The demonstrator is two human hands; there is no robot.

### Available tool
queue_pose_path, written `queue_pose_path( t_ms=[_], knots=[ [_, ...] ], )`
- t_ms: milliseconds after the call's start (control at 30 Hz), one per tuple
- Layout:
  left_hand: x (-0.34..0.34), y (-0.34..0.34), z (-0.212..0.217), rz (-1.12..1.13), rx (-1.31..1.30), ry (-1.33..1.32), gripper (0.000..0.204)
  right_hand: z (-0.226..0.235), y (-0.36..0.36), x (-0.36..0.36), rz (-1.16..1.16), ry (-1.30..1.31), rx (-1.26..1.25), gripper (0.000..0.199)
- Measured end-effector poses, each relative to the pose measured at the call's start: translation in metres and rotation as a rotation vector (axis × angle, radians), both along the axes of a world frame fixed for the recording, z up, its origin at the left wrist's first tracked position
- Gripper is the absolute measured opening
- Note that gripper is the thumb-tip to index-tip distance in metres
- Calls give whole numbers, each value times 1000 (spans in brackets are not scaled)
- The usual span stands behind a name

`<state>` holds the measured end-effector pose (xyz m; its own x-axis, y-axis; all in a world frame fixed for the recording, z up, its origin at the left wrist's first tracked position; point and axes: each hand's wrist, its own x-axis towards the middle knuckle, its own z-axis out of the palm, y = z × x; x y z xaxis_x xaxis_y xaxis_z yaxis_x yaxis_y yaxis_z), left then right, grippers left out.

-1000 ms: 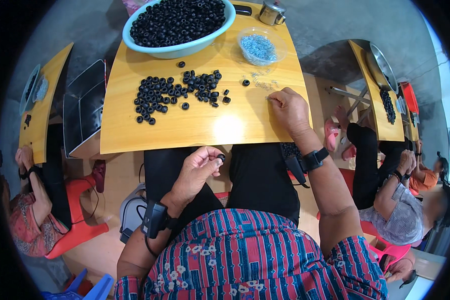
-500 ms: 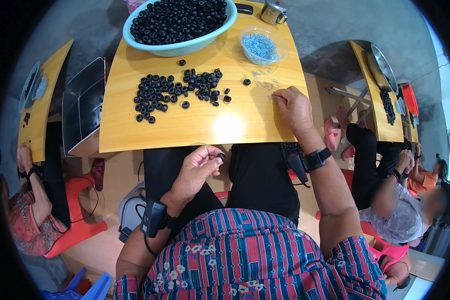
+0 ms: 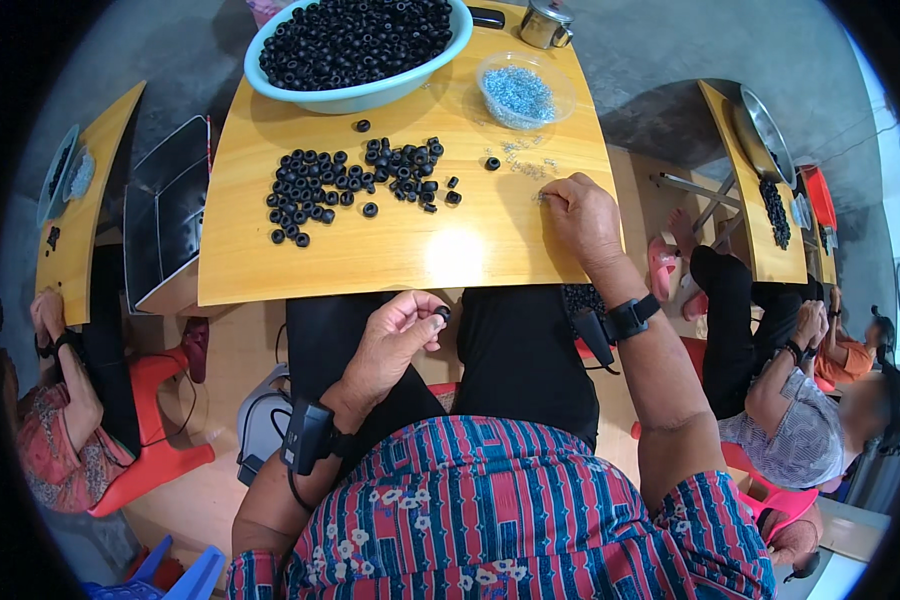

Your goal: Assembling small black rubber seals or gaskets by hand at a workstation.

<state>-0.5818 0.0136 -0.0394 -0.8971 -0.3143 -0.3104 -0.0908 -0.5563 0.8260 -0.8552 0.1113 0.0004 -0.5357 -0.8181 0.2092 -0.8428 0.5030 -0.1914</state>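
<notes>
My left hand (image 3: pixel 395 335) is closed just below the table's near edge. It pinches a small black ring-shaped piece (image 3: pixel 443 313) between thumb and forefinger. On the right of the wooden table (image 3: pixel 370 270), my right hand (image 3: pixel 587 222) rests with thumb and forefinger pressed together; what lies between the tips is too small to make out. Tiny clear pieces (image 3: pixel 530 160) are scattered just beyond those fingertips. Several black ring-shaped pieces (image 3: pixel 315 185) lie loose left of centre, and a lone black piece (image 3: pixel 492 163) sits nearer my right hand.
A pale blue basin (image 3: pixel 370 98) heaped with black pieces stands at the far left of the table. Beside it are a clear tub (image 3: pixel 523 92) of small bluish clear pieces and a metal cup (image 3: pixel 547 25). An open dark-lined box (image 3: pixel 165 205) stands left; people work at tables on both sides.
My right hand has shifted very slightly left, its fingertips staying by the scattered clear pieces. My left hand keeps the black piece in the same place.
</notes>
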Motion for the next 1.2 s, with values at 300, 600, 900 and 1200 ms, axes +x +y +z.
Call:
queue_pose_path(
  t_ms=[300,600,900,1200],
  knots=[
    [0,0,1,-1,-11,-11,16,-1,4,2,-48,-109,-208,11],
    [0,0,1,-10,-12,-8,17,3,-1,16,-184,-52,-57,14],
    [0,0,-2,1,-10,-5,16,7,-4,14,-206,-125,-33,16],
    [0,-1,-2,-3,-7,7,16,6,-6,15,-215,-123,-10,16]
  ],
)
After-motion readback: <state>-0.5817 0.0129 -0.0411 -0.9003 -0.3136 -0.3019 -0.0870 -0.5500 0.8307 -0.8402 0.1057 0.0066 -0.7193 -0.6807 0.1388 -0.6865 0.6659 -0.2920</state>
